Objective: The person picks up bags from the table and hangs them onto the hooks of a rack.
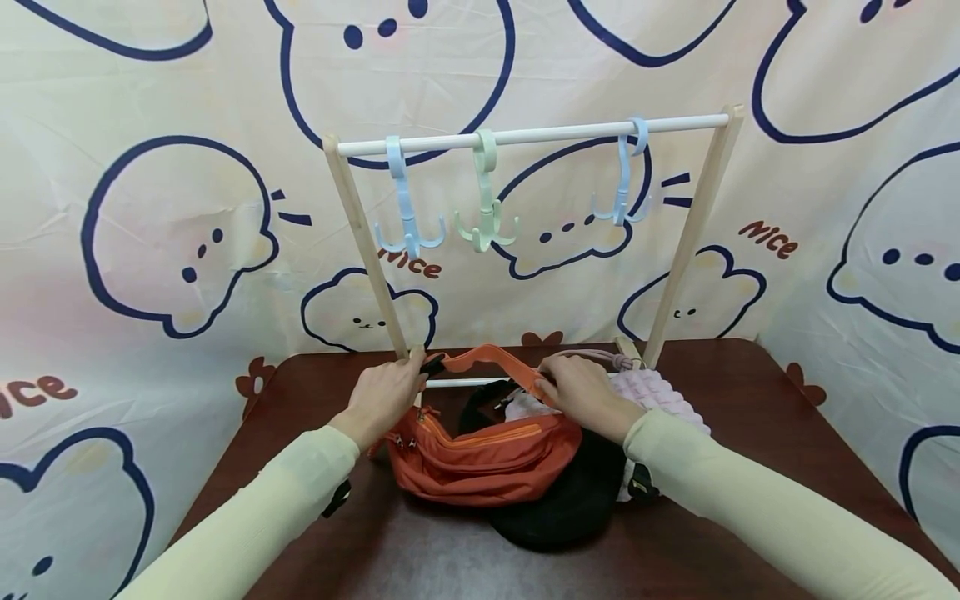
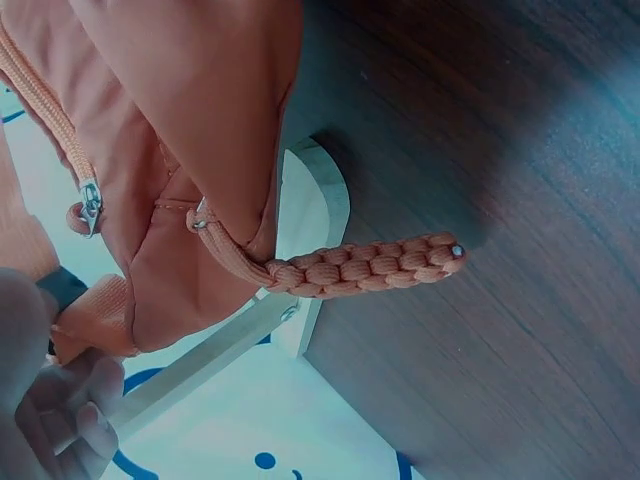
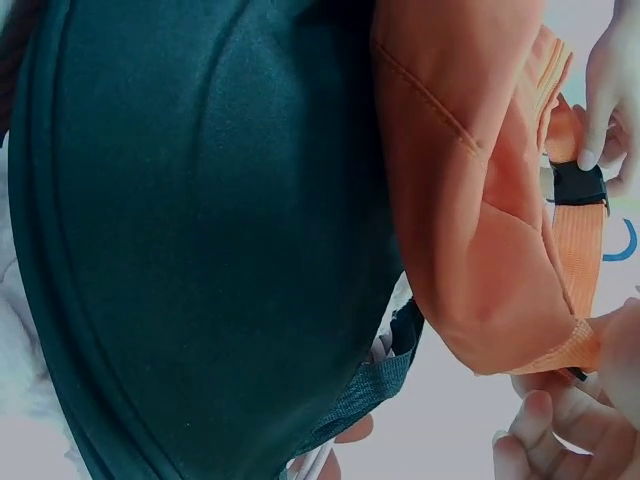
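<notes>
An orange waist bag (image 1: 487, 467) hangs between both hands, low over the dark tabletop. My left hand (image 1: 382, 396) pinches its strap (image 1: 487, 353) beside the black buckle (image 3: 580, 185). At the other end my right hand (image 1: 588, 396) grips the strap near the bag's corner, as the right wrist view shows. Between the hands the strap arches upward. A braided orange pull cord (image 2: 370, 265) dangles from the bag's zipper side in the left wrist view. Behind and under the bag lies a black cap (image 1: 558, 521), partly covered by it.
A lilac puffy bag (image 1: 667, 396) lies right of the cap, partly behind my right forearm. A wooden rack with a white bar (image 1: 555, 133) stands at the back. Two blue hooks (image 1: 405, 200) and one green hook (image 1: 486, 196) hang from it. A printed cloth surrounds the table (image 1: 315, 550).
</notes>
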Action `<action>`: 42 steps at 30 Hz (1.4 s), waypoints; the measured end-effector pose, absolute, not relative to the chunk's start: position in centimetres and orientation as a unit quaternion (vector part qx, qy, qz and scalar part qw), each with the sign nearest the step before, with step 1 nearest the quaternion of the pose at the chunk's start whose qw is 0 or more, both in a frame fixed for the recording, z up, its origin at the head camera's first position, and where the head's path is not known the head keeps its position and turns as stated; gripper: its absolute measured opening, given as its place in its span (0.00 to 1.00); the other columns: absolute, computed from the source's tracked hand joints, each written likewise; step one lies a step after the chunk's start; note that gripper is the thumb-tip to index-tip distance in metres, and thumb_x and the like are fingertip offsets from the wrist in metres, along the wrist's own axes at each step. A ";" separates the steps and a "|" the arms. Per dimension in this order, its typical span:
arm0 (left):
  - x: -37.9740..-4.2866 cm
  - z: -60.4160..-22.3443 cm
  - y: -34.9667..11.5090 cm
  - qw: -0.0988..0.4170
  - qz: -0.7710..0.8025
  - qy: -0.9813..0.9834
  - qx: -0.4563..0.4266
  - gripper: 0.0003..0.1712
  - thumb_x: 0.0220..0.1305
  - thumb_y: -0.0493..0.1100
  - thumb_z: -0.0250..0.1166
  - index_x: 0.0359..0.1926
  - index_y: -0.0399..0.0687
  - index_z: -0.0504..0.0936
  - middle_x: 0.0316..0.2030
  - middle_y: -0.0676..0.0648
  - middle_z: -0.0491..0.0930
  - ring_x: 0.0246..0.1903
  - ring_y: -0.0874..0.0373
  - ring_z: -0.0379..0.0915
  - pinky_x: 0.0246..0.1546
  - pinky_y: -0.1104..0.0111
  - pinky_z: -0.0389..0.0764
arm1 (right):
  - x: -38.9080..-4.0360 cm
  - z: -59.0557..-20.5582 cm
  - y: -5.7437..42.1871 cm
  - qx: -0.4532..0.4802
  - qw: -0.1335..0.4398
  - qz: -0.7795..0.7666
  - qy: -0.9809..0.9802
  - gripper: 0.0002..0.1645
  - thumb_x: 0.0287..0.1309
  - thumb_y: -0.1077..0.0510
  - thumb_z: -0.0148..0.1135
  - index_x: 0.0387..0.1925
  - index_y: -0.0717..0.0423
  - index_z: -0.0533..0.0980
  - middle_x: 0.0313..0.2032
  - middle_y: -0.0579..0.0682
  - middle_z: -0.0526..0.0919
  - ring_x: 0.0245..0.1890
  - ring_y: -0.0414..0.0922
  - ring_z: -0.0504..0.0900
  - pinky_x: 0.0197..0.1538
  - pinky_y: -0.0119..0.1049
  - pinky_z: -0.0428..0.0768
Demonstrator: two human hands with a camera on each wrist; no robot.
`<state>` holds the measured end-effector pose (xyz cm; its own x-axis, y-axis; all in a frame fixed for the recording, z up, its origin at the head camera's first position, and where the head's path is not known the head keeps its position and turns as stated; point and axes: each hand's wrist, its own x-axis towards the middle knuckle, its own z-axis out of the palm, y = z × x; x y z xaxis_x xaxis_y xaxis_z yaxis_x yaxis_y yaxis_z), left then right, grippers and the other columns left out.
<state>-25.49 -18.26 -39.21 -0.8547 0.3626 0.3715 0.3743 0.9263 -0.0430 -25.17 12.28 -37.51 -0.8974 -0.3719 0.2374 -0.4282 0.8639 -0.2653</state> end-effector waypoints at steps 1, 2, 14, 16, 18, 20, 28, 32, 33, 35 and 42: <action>-25.5 -39.2 -18.3 0.189 -0.017 -0.963 -0.192 0.17 0.70 0.46 0.65 0.52 0.44 0.73 0.26 0.44 0.85 0.19 0.54 0.79 0.17 0.61 0.77 | -25.1 -37.5 12.3 0.208 0.090 0.157 -0.961 0.07 0.67 0.52 0.65 0.40 0.49 0.84 0.25 0.43 0.82 0.21 0.38 0.74 0.24 0.34 0.68; -25.4 -39.1 -18.3 0.188 -0.019 -0.963 -0.192 0.17 0.71 0.46 0.65 0.54 0.43 0.73 0.26 0.44 0.85 0.19 0.53 0.79 0.18 0.61 0.77 | -25.1 -37.5 12.3 0.210 0.091 0.158 -0.961 0.07 0.67 0.52 0.65 0.40 0.49 0.84 0.25 0.43 0.82 0.21 0.38 0.74 0.23 0.34 0.68; -25.3 -39.1 -18.5 0.180 -0.058 -0.962 -0.198 0.19 0.72 0.46 0.60 0.59 0.42 0.73 0.26 0.46 0.84 0.18 0.59 0.74 0.17 0.65 0.74 | -24.9 -37.5 12.5 0.223 0.077 0.184 -0.954 0.07 0.67 0.52 0.65 0.34 0.49 0.81 0.22 0.42 0.78 0.19 0.38 0.70 0.24 0.33 0.66; -25.2 -39.1 -18.6 0.181 -0.062 -0.961 -0.200 0.18 0.72 0.46 0.59 0.57 0.42 0.73 0.25 0.46 0.83 0.17 0.59 0.72 0.16 0.66 0.72 | -24.8 -37.4 12.5 0.225 0.074 0.188 -0.953 0.08 0.67 0.52 0.65 0.32 0.49 0.81 0.22 0.42 0.77 0.19 0.38 0.70 0.24 0.33 0.66; -25.2 -39.2 -18.6 0.183 -0.062 -0.959 -0.205 0.17 0.73 0.46 0.59 0.56 0.42 0.72 0.25 0.46 0.82 0.18 0.60 0.72 0.16 0.67 0.71 | -24.8 -37.4 12.5 0.226 0.074 0.189 -0.953 0.08 0.67 0.52 0.65 0.32 0.49 0.80 0.22 0.42 0.77 0.19 0.38 0.69 0.24 0.33 0.66; -25.1 -39.3 -18.7 0.185 -0.061 -0.958 -0.211 0.17 0.74 0.47 0.59 0.56 0.42 0.72 0.25 0.46 0.81 0.18 0.60 0.72 0.16 0.67 0.71 | -24.7 -37.4 12.5 0.227 0.076 0.186 -0.953 0.08 0.67 0.52 0.65 0.32 0.49 0.80 0.21 0.42 0.76 0.19 0.39 0.69 0.24 0.33 0.66; -25.0 -39.6 -19.1 0.170 -0.075 -0.954 -0.234 0.20 0.75 0.48 0.60 0.57 0.42 0.66 0.21 0.52 0.75 0.19 0.62 0.69 0.19 0.69 0.72 | -24.6 -37.4 12.6 0.233 0.081 0.181 -0.952 0.09 0.68 0.51 0.64 0.32 0.50 0.79 0.21 0.43 0.75 0.20 0.39 0.69 0.25 0.34 0.65; -24.7 -39.6 -19.3 0.172 -0.076 -0.953 -0.239 0.17 0.74 0.48 0.61 0.54 0.44 0.69 0.23 0.50 0.79 0.19 0.61 0.72 0.20 0.67 0.75 | -24.5 -37.4 12.7 0.234 0.070 0.192 -0.951 0.07 0.68 0.52 0.64 0.34 0.50 0.79 0.21 0.43 0.75 0.19 0.39 0.69 0.24 0.33 0.65; -24.7 -39.6 -19.3 0.173 -0.076 -0.952 -0.240 0.16 0.74 0.48 0.61 0.53 0.45 0.70 0.24 0.49 0.80 0.20 0.61 0.73 0.20 0.67 0.76 | -24.5 -37.4 12.7 0.233 0.067 0.195 -0.950 0.07 0.67 0.52 0.64 0.35 0.50 0.79 0.21 0.43 0.76 0.19 0.39 0.69 0.24 0.33 0.65; -24.5 -39.6 -19.4 0.170 -0.077 -0.953 -0.239 0.14 0.73 0.47 0.61 0.52 0.46 0.72 0.26 0.49 0.82 0.20 0.61 0.74 0.21 0.67 0.77 | -24.4 -37.4 12.8 0.232 0.063 0.198 -0.950 0.06 0.67 0.53 0.65 0.36 0.51 0.80 0.22 0.43 0.77 0.19 0.38 0.69 0.23 0.33 0.65; -24.1 -39.8 -19.5 0.157 -0.081 -0.956 -0.233 0.15 0.74 0.47 0.61 0.56 0.49 0.73 0.30 0.48 0.85 0.22 0.62 0.74 0.19 0.69 0.74 | -24.4 -37.5 12.8 0.222 0.050 0.205 -0.952 0.08 0.65 0.52 0.67 0.41 0.51 0.82 0.26 0.44 0.81 0.21 0.38 0.71 0.25 0.32 0.67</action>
